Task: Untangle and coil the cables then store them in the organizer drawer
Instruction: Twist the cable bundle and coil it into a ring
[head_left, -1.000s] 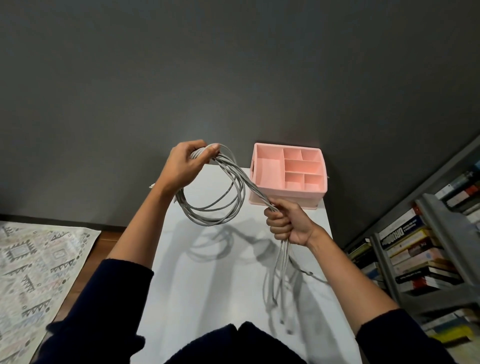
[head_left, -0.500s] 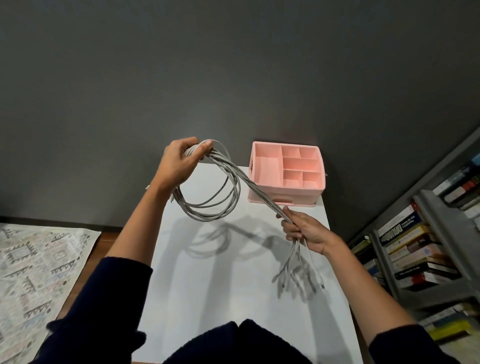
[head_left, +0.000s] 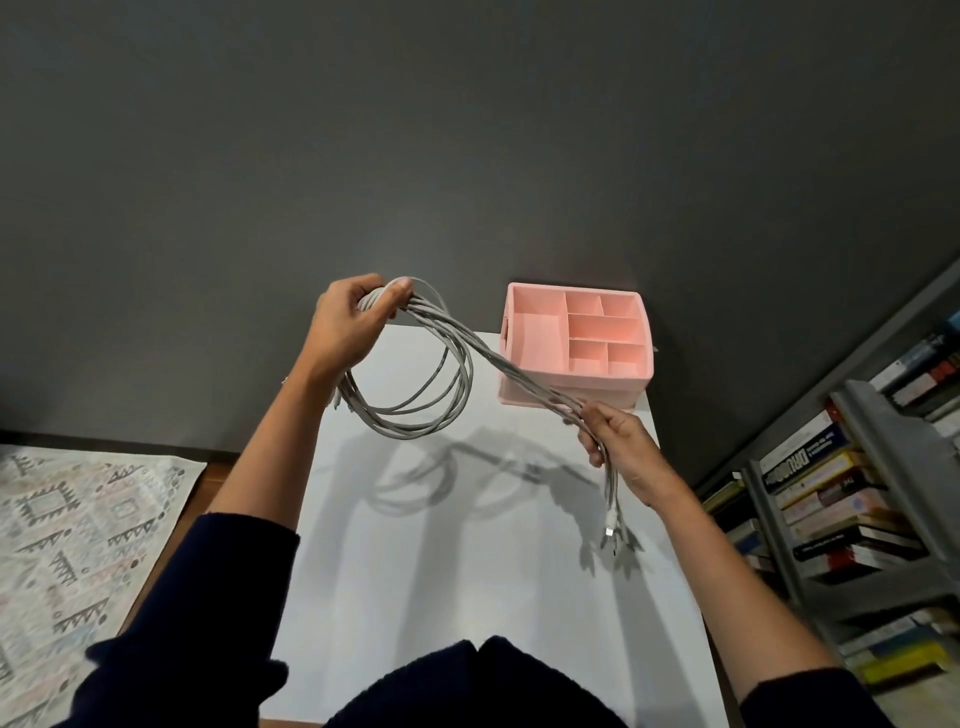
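A bundle of several grey cables (head_left: 431, 410) hangs in the air above the white table (head_left: 467, 571). My left hand (head_left: 353, 327) grips the top of the coiled loops, which droop below it. From there the strands run taut down to my right hand (head_left: 618, 441), which holds them near their ends. The short tails with white plugs (head_left: 613, 530) dangle just under that hand. The pink organizer (head_left: 571, 384) stands at the table's far right corner, its top compartments holding nothing I can see; its front is partly hidden by the cables.
A grey shelf (head_left: 872, 519) packed with books stands close to the table's right side. A patterned rug (head_left: 78, 545) lies on the floor to the left. A dark grey wall is right behind the table.
My right hand has slid along the strands toward their ends, so the dangling tails are shorter. The left hand has stayed up with the coil.
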